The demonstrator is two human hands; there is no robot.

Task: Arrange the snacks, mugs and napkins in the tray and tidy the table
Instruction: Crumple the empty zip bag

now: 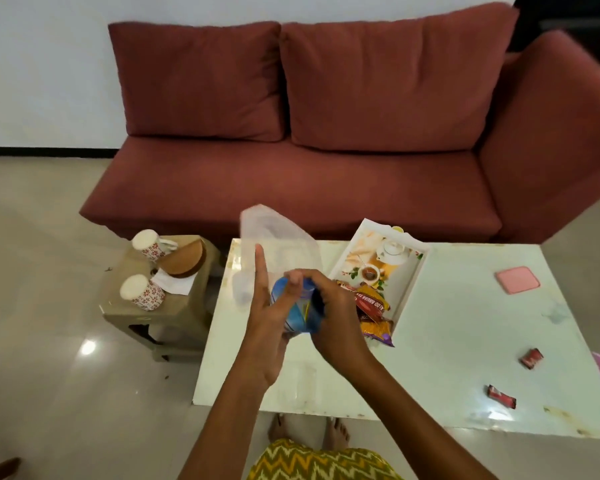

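A blue snack packet (293, 315) is held above the white table (447, 323), in front of a clear plastic bag (278, 244). My right hand (329, 313) grips the packet from the right. My left hand (265, 317) touches its left side with straight fingers, the index finger pointing up along the bag. The white printed tray (413, 275) lies behind, with red and orange snack packets (371, 306) at its near end, one (378, 332) hanging over the rim. Two floral mugs (151, 244) (141, 292) lie on their sides on a stool (163, 306), next to a white napkin (174, 284).
Two small red wrappers (531, 358) (501, 396) and a pink square coaster (516, 279) lie on the table's right part. A brown round object (184, 259) leans on the stool. A red sofa (326, 133) stands behind the table. My bare feet (336, 433) are under its near edge.
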